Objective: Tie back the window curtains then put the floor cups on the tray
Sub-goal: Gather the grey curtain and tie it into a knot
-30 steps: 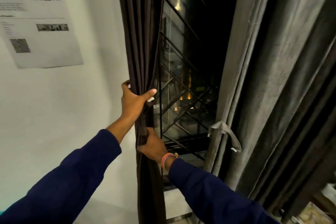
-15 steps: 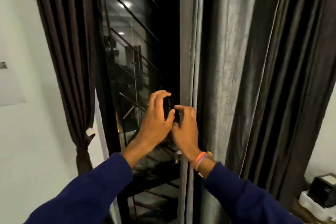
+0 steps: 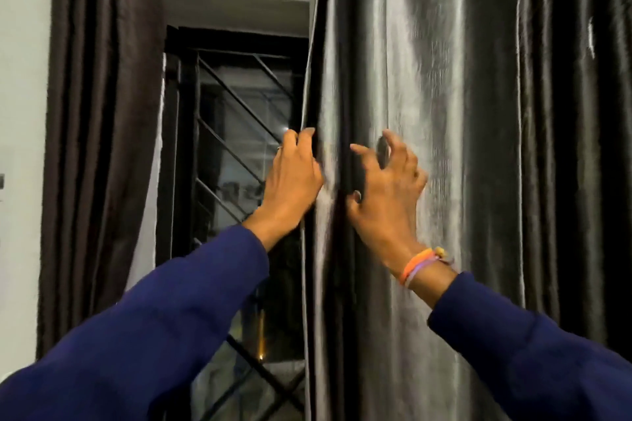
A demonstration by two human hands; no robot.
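A shiny grey right curtain (image 3: pixel 444 113) hangs loose over the right half of the window. My left hand (image 3: pixel 294 178) grips its inner edge, fingers curled round the hem. My right hand (image 3: pixel 386 195) lies against the curtain's front just to the right, fingers curled into a fold of the cloth. The dark brown left curtain (image 3: pixel 102 113) hangs gathered at the left side of the window. No cups or tray are in view.
Between the curtains is a dark window (image 3: pixel 236 154) with a black metal grille. A white wall (image 3: pixel 20 79) lies to the left of the brown curtain. Both my arms wear dark blue sleeves, and the right wrist carries coloured bands.
My view has swung right and upward from the left curtain. Both hands left the brown curtain, met at the grey curtain's edge, and now the right hand has spread onto its front.
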